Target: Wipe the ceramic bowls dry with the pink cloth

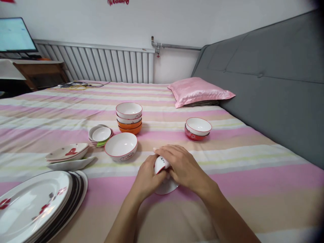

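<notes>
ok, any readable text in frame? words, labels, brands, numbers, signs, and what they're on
"Wedding": red lettering on the wall, top cut off by the frame edge, so the reading is likely, not certain.
White piece between left hand and right hand: small black marks, too small to read.
Monitor: screen content too blurred to read.
No brands or numbers legible.

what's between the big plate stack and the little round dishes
In the head view, oval dishes lie between the plate stack and the round dishes.
</notes>
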`<state>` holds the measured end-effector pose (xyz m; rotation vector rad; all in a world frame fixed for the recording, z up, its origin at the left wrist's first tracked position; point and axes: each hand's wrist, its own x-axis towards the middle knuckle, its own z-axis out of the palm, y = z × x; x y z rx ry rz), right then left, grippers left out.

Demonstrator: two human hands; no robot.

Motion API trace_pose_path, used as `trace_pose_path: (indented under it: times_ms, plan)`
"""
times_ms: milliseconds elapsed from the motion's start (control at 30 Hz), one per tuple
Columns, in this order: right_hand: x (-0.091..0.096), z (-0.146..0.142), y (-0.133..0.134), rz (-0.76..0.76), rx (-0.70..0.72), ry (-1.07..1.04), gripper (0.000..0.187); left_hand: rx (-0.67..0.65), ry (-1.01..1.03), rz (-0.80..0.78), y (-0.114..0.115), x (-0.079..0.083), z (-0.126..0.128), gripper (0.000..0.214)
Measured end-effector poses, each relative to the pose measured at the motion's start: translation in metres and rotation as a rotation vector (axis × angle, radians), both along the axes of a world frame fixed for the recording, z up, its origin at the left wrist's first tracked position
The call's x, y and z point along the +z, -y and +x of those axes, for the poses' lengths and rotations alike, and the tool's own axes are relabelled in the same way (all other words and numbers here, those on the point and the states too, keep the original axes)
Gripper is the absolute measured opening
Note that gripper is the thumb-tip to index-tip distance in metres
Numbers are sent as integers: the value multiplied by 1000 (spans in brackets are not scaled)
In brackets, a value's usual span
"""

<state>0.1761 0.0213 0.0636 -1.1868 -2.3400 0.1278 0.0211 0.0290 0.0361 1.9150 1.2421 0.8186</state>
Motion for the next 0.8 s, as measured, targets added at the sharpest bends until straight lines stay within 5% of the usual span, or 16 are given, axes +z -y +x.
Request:
trace_pose_path:
  times_ms: [400, 800]
  plan:
    - [-13, 4, -16, -126, -9, -91, 62, 22, -6, -13, 3, -2, 2, 29]
    - [-27, 18, -30, -313, -45, -318, 47, 52, 18, -36, 1, -4, 0, 49]
